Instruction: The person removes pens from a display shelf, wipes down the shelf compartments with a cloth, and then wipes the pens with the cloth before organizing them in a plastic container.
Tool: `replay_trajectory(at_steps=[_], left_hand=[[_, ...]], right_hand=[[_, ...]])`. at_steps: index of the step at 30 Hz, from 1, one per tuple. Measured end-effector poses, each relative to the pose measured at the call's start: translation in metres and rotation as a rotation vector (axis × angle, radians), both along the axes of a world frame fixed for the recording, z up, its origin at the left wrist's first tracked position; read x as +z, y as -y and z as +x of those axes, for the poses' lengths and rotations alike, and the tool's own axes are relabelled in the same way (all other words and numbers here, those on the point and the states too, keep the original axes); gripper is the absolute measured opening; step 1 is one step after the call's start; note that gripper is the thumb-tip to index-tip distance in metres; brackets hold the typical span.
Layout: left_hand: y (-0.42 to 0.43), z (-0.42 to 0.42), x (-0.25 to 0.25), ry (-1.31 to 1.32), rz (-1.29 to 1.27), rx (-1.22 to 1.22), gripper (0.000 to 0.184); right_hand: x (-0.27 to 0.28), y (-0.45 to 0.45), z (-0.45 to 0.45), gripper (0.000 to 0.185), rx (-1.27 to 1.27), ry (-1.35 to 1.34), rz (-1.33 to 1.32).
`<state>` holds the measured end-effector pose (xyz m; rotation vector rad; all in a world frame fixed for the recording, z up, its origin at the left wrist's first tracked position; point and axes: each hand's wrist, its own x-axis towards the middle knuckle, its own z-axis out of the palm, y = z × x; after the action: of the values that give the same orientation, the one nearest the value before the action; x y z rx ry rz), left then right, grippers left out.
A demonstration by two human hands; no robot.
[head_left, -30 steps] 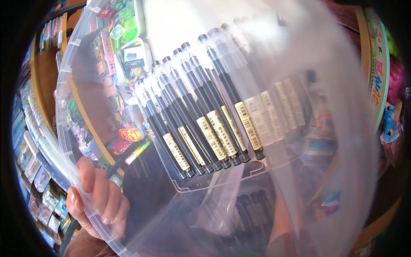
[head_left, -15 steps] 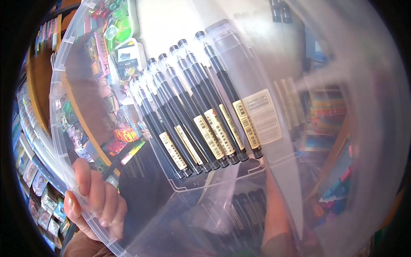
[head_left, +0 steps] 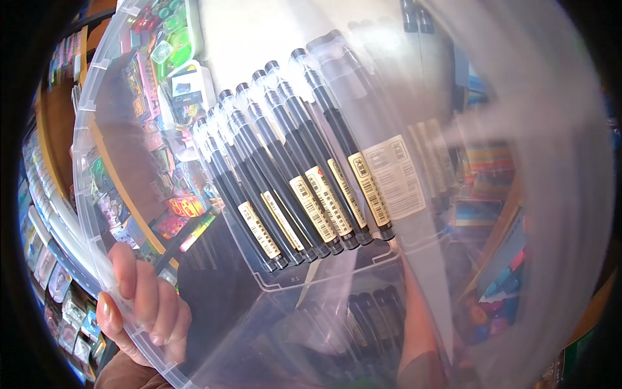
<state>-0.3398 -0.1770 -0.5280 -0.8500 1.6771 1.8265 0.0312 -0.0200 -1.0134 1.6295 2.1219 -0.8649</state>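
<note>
A large clear plastic box (head_left: 83,155) fills most of the view, its ribbed rim curving down the left side. My left hand (head_left: 148,311) is closed on that rim at the lower left, with the thumb outside and the fingers behind the plastic. Several black pens (head_left: 317,201) with clear barrels and cream barcode labels lie side by side at the bottom of the box. Beside them, on the right, is a translucent grey case (head_left: 353,84) with a printed label. Through the plastic my right forearm (head_left: 416,324) shows at the lower right; its hand is hidden.
Shelves of small packaged goods (head_left: 55,259) stand on the left. Green and red items in a white tray (head_left: 175,39) show at the upper left. Colourful goods (head_left: 486,162) appear blurred through the plastic on the right. Two dark-capped items (head_left: 416,16) are at the top.
The box and its pens have shifted very slightly to the left in view. My left hand keeps its hold on the rim.
</note>
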Motion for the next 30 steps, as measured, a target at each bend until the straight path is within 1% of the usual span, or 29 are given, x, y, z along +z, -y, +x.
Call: replay_trajectory(at_steps=[6,9,12,15,17,18,19,20,22,23,24,25,26,27,28,29,30], left_hand=[[0.001,0.002,0.000,-0.008,-0.002,0.008,0.032],[0.002,0.000,0.001,-0.003,-0.018,-0.036,0.032],[0.000,0.000,0.000,-0.010,0.007,-0.060,0.032],[0.003,-0.003,-0.002,0.013,0.116,-0.091,0.032],[0.009,-0.006,-0.003,0.032,0.218,-0.148,0.032],[0.009,-0.003,-0.002,0.019,0.200,-0.125,0.032],[0.008,0.000,0.000,0.008,0.186,-0.099,0.032],[0.008,0.003,0.002,0.002,0.192,-0.093,0.032],[0.006,0.006,0.005,-0.004,0.219,-0.100,0.032],[0.005,0.006,0.009,-0.008,0.245,-0.115,0.032],[0.004,0.007,0.012,0.017,0.244,-0.126,0.032],[0.002,0.008,0.016,0.030,0.238,-0.146,0.031],[0.000,0.012,0.018,-0.003,0.274,-0.128,0.029],[-0.001,0.016,0.020,-0.037,0.307,-0.109,0.027],[0.003,0.016,0.026,0.016,0.273,-0.129,0.030],[0.007,0.017,0.029,-0.007,0.331,-0.112,0.028],[0.011,0.020,0.028,-0.062,0.361,-0.135,0.025]], right_hand=[[-0.024,-0.018,-0.037,0.031,0.002,-0.037,0.016],[-0.021,-0.026,-0.055,0.030,0.076,0.049,-0.105],[-0.027,-0.007,-0.052,0.024,-0.250,-0.022,-0.362],[-0.020,0.011,-0.046,0.017,-0.574,-0.084,-0.597],[-0.002,0.026,-0.051,0.015,-0.527,-0.030,-0.618],[0.008,0.033,-0.051,0.013,-0.504,-0.001,-0.627],[0.010,0.043,-0.040,0.014,-0.586,-0.141,-0.689],[-0.003,0.057,-0.015,0.014,-0.662,-0.285,-0.745],[0.025,0.058,-0.023,0.013,-0.340,-0.380,-0.701],[0.033,0.057,-0.023,0.014,-0.170,-0.313,-0.655],[0.042,0.056,-0.020,0.016,0.067,-0.184,-0.568],[0.050,0.055,-0.020,0.019,0.220,-0.093,-0.501],[0.060,0.053,-0.021,0.022,0.288,-0.055,-0.453],[0.071,0.050,-0.016,0.028,0.280,-0.151,-0.393],[0.109,0.051,-0.038,0.025,0.279,-0.145,-0.369],[0.151,0.051,-0.064,0.022,0.277,-0.140,-0.345],[0.174,0.046,-0.072,0.021,0.296,-0.180,-0.352]])
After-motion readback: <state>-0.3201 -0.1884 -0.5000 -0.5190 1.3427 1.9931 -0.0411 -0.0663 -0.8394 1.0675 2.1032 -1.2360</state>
